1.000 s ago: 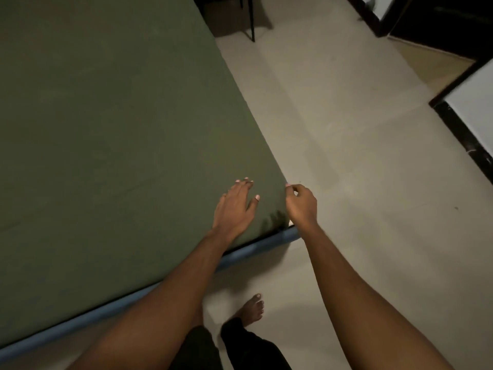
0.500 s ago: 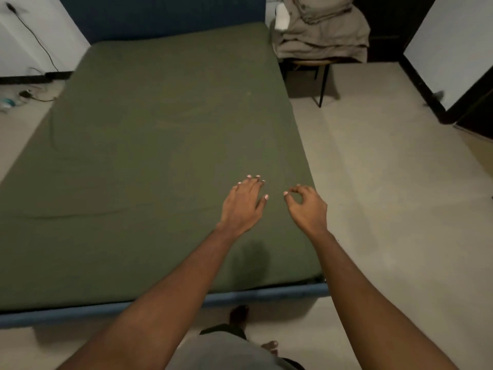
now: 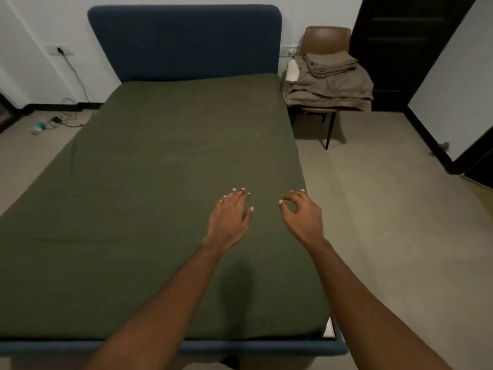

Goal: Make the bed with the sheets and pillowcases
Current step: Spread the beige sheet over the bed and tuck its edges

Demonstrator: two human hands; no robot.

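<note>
To me the green sheet (image 3: 173,182) looks on, the folded linens (image 3: 330,84) on the chair (image 3: 326,40) yet to go; my left hand (image 3: 229,220) and right hand (image 3: 302,217) hold nothing, fingers (image 3: 238,196) loose.

I am seeing the sheet (image 3: 160,209) as matt olive-green cloth, lying smooth across the bed (image 3: 53,345) with faint creases near its left edge. The headboard (image 3: 184,41) is showing dark blue woven fabric, matt, and the frame (image 3: 240,347) at the bed's foot is wearing the same cloth. Right of the bed's head, the chair (image 3: 326,40) is giving off a soft sheen like smooth brown leather, its legs (image 3: 328,132) looking like thin black metal. The folded linen (image 3: 330,81) on it is looking soft and rumpled. The floor (image 3: 386,209) beside the bed is looking pale, smooth and matt.
</note>
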